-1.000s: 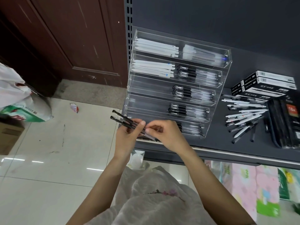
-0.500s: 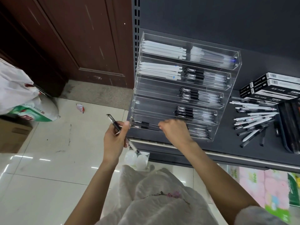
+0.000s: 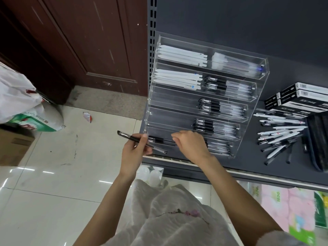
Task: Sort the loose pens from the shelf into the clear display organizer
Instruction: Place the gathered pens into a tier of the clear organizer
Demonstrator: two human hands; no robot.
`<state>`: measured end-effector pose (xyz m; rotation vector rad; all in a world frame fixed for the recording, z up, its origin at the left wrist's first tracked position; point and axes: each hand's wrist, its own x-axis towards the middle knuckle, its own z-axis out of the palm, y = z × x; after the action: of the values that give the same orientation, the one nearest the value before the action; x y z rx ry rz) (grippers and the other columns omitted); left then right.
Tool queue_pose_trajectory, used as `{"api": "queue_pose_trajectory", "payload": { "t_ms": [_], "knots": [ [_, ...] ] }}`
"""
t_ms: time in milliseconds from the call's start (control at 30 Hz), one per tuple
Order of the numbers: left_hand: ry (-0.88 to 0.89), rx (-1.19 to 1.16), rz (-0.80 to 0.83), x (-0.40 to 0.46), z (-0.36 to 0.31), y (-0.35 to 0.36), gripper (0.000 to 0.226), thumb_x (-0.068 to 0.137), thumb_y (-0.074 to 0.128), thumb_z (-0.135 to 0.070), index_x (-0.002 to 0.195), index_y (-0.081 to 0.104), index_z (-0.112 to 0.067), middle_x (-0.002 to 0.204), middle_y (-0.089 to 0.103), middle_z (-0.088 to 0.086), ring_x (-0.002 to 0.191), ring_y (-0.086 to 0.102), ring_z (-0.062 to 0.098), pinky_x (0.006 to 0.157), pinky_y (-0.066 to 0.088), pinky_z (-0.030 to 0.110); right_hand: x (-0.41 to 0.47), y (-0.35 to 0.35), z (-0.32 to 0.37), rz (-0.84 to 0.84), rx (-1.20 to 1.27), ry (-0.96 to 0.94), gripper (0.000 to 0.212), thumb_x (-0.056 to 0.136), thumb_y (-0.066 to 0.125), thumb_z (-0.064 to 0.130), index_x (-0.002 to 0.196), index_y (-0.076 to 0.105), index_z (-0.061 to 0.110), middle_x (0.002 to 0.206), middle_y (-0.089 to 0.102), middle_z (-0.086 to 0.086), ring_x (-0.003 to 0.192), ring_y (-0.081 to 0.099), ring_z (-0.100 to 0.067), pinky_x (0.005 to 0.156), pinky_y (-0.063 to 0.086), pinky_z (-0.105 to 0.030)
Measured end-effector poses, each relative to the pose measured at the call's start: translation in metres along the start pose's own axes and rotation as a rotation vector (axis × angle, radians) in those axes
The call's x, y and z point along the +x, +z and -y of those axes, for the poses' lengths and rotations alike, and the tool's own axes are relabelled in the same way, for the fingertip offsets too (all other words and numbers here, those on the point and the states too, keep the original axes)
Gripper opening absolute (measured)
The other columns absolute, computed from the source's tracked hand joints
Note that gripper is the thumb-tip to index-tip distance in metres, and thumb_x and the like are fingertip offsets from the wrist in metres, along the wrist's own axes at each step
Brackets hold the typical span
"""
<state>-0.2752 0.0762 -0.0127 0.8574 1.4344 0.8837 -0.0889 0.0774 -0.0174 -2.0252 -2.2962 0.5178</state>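
A clear tiered display organizer [image 3: 259,82] stands on the dark shelf [image 3: 248,162], its rows holding white pens on the left and black-capped clear pens on the right. My left hand [image 3: 132,153] grips a black-capped pen [image 3: 140,141] just left of the organizer's bottom row. My right hand [image 3: 190,145] is at the bottom row, fingers curled over black pens [image 3: 157,139] lying in the left compartment; whether it grips one is hidden. A heap of loose pens [image 3: 278,134] lies on the shelf to the right.
Black-and-white pen boxes [image 3: 301,98] and black pouches [image 3: 319,139] sit at the shelf's right end. White plastic bags [image 3: 19,103] and a cardboard box [image 3: 12,146] stand on the tiled floor at left. A brown door [image 3: 79,41] rises behind.
Both hands held a bundle of black pens together. My right hand carried pens into the bottom-left compartment, and my left hand now keeps a single pen.
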Motion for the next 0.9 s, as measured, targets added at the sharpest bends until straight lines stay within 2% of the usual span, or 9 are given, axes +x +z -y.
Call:
{"api": "queue_pose_trajectory", "payload": {
  "t_ms": [100, 167, 233, 267, 367, 433, 567, 700, 900],
  "knots": [
    [-0.011, -0.033, 0.044, 0.003, -0.003, 0.013, 0.012, 0.096, 0.054, -0.018, 0.092, 0.060, -0.009, 0.066, 0.062, 0.000, 0.055, 0.063, 0.008, 0.061, 0.056, 0.021, -0.016, -0.020, 0.012, -0.034, 0.472, 0.067, 0.022, 0.092, 0.059, 0.032, 0.111, 0.068, 0.025, 0.101, 0.072, 0.010, 0.090, 0.066, -0.003, 0.082, 0.052, -0.022],
    [-0.016, -0.044, 0.077, 0.003, -0.005, 0.022, 0.013, 0.096, 0.054, -0.019, 0.090, 0.060, -0.009, 0.065, 0.063, 0.000, 0.056, 0.064, 0.008, 0.062, 0.057, 0.023, -0.025, -0.024, 0.017, -0.030, 0.485, 0.034, 0.024, 0.086, 0.068, 0.031, 0.109, 0.069, 0.026, 0.098, 0.072, 0.011, 0.089, 0.065, 0.000, 0.082, 0.053, -0.022],
    [-0.001, -0.011, 0.129, 0.003, -0.007, 0.030, 0.018, 0.096, 0.052, -0.024, 0.088, 0.061, -0.011, 0.068, 0.064, 0.004, 0.061, 0.065, 0.012, 0.066, 0.058, 0.027, -0.028, -0.020, 0.016, -0.082, 0.419, 0.021, 0.020, 0.083, 0.071, 0.025, 0.103, 0.070, 0.025, 0.092, 0.072, 0.011, 0.085, 0.066, -0.001, 0.077, 0.054, -0.023],
    [0.036, 0.107, 0.157, 0.003, -0.006, 0.032, 0.025, 0.096, 0.048, -0.031, 0.086, 0.062, -0.013, 0.072, 0.066, 0.005, 0.065, 0.066, 0.015, 0.068, 0.057, 0.030, -0.029, -0.018, 0.012, -0.117, 0.390, 0.024, 0.017, 0.083, 0.071, 0.023, 0.100, 0.071, 0.024, 0.090, 0.072, 0.012, 0.083, 0.066, -0.002, 0.075, 0.054, -0.023],
    [0.409, 0.906, 0.151, 0.008, 0.006, 0.027, 0.050, 0.097, 0.031, -0.048, 0.094, 0.066, -0.012, 0.090, 0.068, 0.003, 0.086, 0.063, 0.022, 0.075, 0.050, 0.033, -0.031, -0.012, -0.008, -0.230, 0.225, 0.079, 0.012, 0.081, 0.073, 0.019, 0.092, 0.073, 0.024, 0.087, 0.073, 0.009, 0.080, 0.068, -0.009, 0.066, 0.056, -0.030],
    [0.640, 1.100, 0.127, 0.013, 0.016, 0.020, 0.047, 0.097, 0.031, -0.043, 0.100, 0.069, -0.016, 0.100, 0.068, 0.001, 0.099, 0.059, 0.024, 0.085, 0.048, 0.034, -0.032, -0.008, -0.022, -0.271, 0.050, 0.109, 0.011, 0.078, 0.076, 0.017, 0.086, 0.074, 0.023, 0.079, 0.073, 0.006, 0.073, 0.068, -0.015, 0.054, 0.056, -0.032],
    [0.745, 1.429, 0.185, 0.018, 0.038, 0.007, 0.046, 0.087, 0.033, -0.039, 0.108, 0.070, -0.022, 0.114, 0.067, -0.001, 0.116, 0.057, 0.024, 0.104, 0.025, 0.054, -0.026, -0.003, -0.018, -0.073, -0.293, 0.072, 0.021, 0.058, 0.082, 0.009, 0.069, 0.072, 0.024, 0.061, 0.065, 0.008, 0.060, 0.060, -0.013, 0.043, 0.042, -0.019],
    [0.713, 1.488, 0.206, 0.016, 0.043, 0.003, 0.049, 0.086, 0.032, -0.040, 0.114, 0.067, -0.021, 0.112, 0.067, -0.001, 0.113, 0.061, 0.021, 0.104, 0.015, 0.063, -0.011, -0.001, -0.001, 0.027, -0.472, -0.006, 0.031, 0.037, 0.081, 0.006, 0.058, 0.067, 0.024, 0.048, 0.056, 0.009, 0.048, 0.055, -0.010, 0.039, 0.030, -0.016],
    [0.713, 1.395, 0.156, 0.013, 0.035, -0.002, 0.043, 0.088, 0.034, -0.036, 0.111, 0.066, -0.021, 0.107, 0.066, -0.003, 0.103, 0.063, 0.018, 0.103, 0.033, 0.059, 0.003, 0.005, 0.001, 0.089, -0.513, -0.040, 0.030, 0.035, 0.081, 0.005, 0.049, 0.062, 0.023, 0.045, 0.051, 0.009, 0.038, 0.049, -0.008, 0.039, 0.024, -0.015]
  ]
}}
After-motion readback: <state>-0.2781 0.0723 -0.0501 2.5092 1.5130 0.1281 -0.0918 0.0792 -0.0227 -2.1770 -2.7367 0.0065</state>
